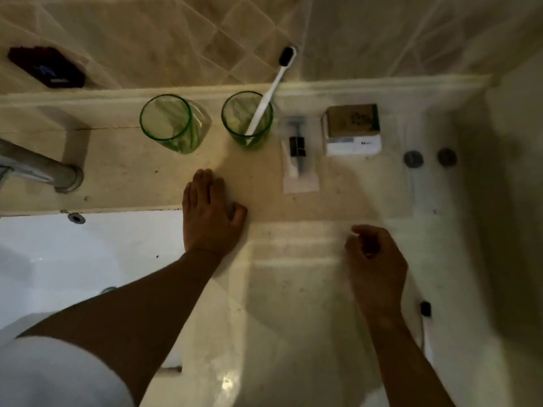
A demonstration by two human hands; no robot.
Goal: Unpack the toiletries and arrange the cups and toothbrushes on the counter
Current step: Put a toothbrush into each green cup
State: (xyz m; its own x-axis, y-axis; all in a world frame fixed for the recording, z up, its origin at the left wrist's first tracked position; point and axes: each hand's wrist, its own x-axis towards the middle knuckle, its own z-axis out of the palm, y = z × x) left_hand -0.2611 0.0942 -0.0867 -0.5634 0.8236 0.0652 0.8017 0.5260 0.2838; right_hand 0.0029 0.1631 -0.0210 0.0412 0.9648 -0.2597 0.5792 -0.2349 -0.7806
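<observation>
Two green glass cups stand at the back of the counter (pixel 293 289). The left cup (pixel 167 121) holds nothing. From the right cup (pixel 247 120) leans a white toothbrush (pixel 271 86) with dark bristles, its head against the tiled wall. Right of that cup lies a clear packet (pixel 299 155) with a dark-headed item inside. My left hand (pixel 210 214) rests flat on the counter in front of the cups, fingers straight. My right hand (pixel 374 267) hovers over the front of the counter with fingers loosely curled; it seems to hold nothing.
A small white box (pixel 352 130) with a brown top sits right of the packet. Two round metal discs (pixel 413 158) lie further right. A metal tap (pixel 38 168) and white basin (pixel 88 254) are at the left. A dark object (pixel 47 67) sits by the wall.
</observation>
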